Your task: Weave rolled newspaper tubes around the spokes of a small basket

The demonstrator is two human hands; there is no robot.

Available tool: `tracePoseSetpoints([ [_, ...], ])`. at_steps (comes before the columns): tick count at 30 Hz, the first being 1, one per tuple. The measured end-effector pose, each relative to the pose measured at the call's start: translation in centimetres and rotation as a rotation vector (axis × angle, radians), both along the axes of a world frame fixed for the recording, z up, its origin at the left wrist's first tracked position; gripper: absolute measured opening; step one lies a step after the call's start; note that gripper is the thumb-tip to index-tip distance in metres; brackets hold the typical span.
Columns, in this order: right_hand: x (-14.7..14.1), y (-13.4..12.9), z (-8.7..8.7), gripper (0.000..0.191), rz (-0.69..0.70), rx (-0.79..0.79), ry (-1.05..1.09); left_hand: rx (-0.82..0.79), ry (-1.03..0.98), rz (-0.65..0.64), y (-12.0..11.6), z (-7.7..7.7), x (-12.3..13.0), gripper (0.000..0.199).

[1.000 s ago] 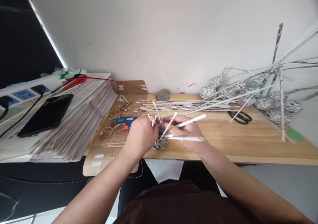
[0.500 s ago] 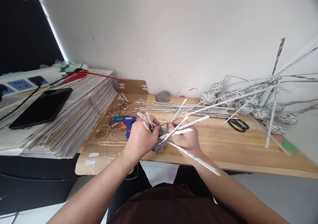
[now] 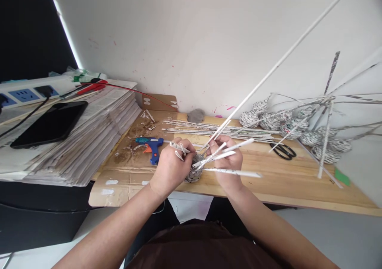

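A small woven newspaper piece (image 3: 193,175) is between my hands near the table's front edge, with several rolled paper tubes sticking out of it. My left hand (image 3: 174,163) is closed around its left side and some tube ends. My right hand (image 3: 226,159) pinches a long white paper tube (image 3: 268,73) just above the weave; that tube rises far to the upper right. Other tubes cross in front of my right palm. The fingertips partly hide the top of the weave.
A blue glue gun (image 3: 155,149) lies left of my hands on cardboard (image 3: 119,181). Behind are loose paper tubes (image 3: 191,130) and a grey lump (image 3: 195,115). Black scissors (image 3: 283,151) and woven paper pieces (image 3: 271,119) lie right. A newspaper stack (image 3: 98,129) holds a phone (image 3: 50,123).
The long tube in my right hand has swung from a low slant up to a steeper one. My right hand has turned slightly, and the front tube now points more level to the right.
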State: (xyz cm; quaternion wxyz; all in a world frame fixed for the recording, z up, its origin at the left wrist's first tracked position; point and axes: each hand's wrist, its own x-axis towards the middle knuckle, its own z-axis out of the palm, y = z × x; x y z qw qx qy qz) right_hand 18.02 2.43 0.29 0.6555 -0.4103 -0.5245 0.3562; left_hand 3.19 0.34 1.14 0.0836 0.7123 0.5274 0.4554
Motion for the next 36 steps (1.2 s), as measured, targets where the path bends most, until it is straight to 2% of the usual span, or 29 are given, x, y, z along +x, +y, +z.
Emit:
tracePoseSetpoints([
  [3,0.1,0.0,0.0,0.019,0.127,-0.077,0.075,0.033,-0.005,-0.017,-0.1,-0.2,0.0,0.017],
  [5,0.2,-0.3,-0.2,0.018,0.163,-0.109,0.069,0.034,-0.019,-0.028,-0.2,-0.3,0.0,0.018],
  [11,0.3,-1.3,-0.6,0.012,0.178,-0.164,0.102,0.034,-0.088,-0.105,-0.3,-0.5,-0.1,0.026],
  [18,0.5,-1.7,-0.9,0.014,0.247,-0.131,0.189,0.027,0.026,-0.086,-0.3,-0.2,-0.3,0.022],
  [24,0.0,-2.3,-2.7,0.023,0.213,-0.21,0.307,0.041,0.1,-0.091,-0.1,0.1,-0.2,0.019],
  [29,-0.4,-2.5,-4.2,0.02,0.185,-0.182,0.224,0.035,0.145,-0.073,-0.2,0.2,-0.3,0.019],
  [33,-0.6,-2.3,-4.2,0.016,0.231,-0.147,0.162,0.023,0.221,-0.046,-0.7,0.8,0.0,0.014],
  [36,-0.6,-2.0,-4.3,0.022,0.264,-0.122,0.154,0.026,0.293,-0.021,-1.1,1.2,0.3,0.014],
])
